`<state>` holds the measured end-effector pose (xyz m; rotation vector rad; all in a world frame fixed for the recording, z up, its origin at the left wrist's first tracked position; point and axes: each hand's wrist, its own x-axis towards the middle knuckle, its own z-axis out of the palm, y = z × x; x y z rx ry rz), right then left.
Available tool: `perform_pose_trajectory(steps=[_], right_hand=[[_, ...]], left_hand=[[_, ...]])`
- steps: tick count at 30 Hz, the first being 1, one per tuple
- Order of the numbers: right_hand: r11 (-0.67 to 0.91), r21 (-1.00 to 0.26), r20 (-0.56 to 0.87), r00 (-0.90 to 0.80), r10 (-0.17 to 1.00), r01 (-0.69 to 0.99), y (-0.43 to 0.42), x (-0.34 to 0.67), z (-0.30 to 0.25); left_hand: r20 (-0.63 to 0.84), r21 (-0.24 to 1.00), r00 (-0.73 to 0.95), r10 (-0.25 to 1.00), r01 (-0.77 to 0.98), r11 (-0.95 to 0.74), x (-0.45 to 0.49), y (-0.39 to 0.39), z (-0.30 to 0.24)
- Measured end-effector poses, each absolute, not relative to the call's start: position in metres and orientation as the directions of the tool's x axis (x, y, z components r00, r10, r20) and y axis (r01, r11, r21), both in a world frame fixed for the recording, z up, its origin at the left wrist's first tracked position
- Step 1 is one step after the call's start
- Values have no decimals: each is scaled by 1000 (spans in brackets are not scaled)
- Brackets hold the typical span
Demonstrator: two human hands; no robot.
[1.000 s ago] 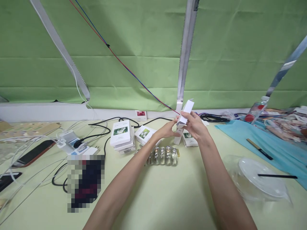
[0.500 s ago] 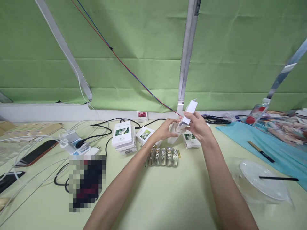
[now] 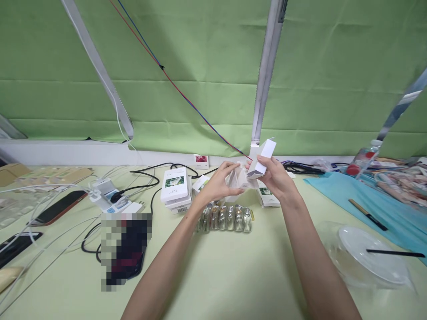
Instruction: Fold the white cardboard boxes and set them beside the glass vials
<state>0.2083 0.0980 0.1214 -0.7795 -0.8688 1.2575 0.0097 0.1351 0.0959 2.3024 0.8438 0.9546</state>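
My right hand grips a small white carton, which is tilted upright with an end flap sticking out at the top. My left hand has its thumb and fingers closed around a clear plastic insert, right beside the carton's lower end. Whether part of the insert is still inside the carton, I cannot tell. Below the hands, several small glass bottles with pale liquid stand side by side in a row on the table. A white box with a flower picture lies partly hidden behind my right hand.
Left of the bottles is a stack of white flower-printed boxes, with another box next to it. Cables and a power strip spread over the left side, near phones. At right are a lidded plastic bowl, a knife and blue cloth.
My left hand has shifted left and slightly down with the clear insert, which now shows more beside the carton. The right hand holds the carton nearly still. The view has turned slightly left.
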Motion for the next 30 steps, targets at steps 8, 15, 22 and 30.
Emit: perform_pose_trajectory(steps=[8,15,22,30], right_hand=[[184,-845,176,65,982,-501,99,198,121],[233,-818,195,127,972,-525,97,189,124],[274,-812,225,157,962,-515,96,187,124],[314,-783,267,167,949,-536,98,184,122]], left_hand=[[473,564,579,664,379,-733,0,125,109],[496,555,586,641,354,-753,0,117,112],[566,580,547,617,269,-769,4,111,113],[548,592,586,597,233,-772,3,107,118]])
